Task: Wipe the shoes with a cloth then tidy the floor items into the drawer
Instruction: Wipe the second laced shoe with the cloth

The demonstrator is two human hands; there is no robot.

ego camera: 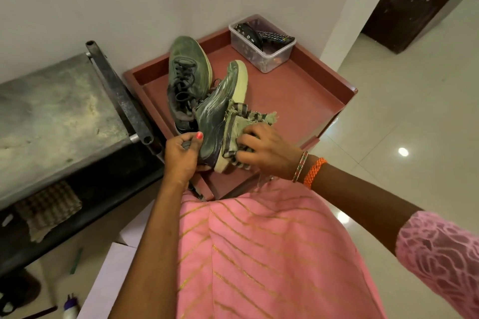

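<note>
Mid-frame, our left hand (181, 155) grips a shoe (220, 111) by its heel; our right hand (264, 153) presses a cloth (241, 122) against its sole. Its pair (185, 72) lies on the table (298, 90), seemingly touching it.

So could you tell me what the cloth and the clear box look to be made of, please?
The cloth looks like a woven cotton rag: matte, pale green with dark stripes, its edges frayed into loose threads. The box seems to be thin plastic: its walls are see-through and slightly glossy, with a moulded rim. Neither can be confirmed by look alone.
</note>
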